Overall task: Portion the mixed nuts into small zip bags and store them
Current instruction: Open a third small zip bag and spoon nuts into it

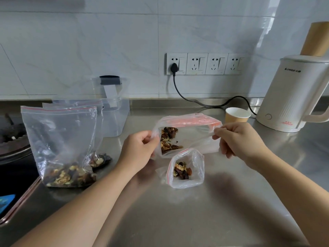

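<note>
I hold a large clear zip bag (193, 138) with an orange strip above the steel counter. My left hand (140, 150) pinches its left edge and my right hand (238, 139) pinches its right edge. Mixed nuts (168, 138) lie bunched at the bag's left end. Just below it a small zip bag (187, 169) with a red seal stands open on the counter, some nuts inside. At the left, two more small zip bags (62, 145) stand upright with nuts in the bottom, one behind the other.
A clear plastic container (115, 114) stands behind the filled bags. A paper cup (237, 114) and a white kettle (292, 97) with its black cord are at the back right. A stove (12, 139) and a phone (6, 202) lie at the left edge.
</note>
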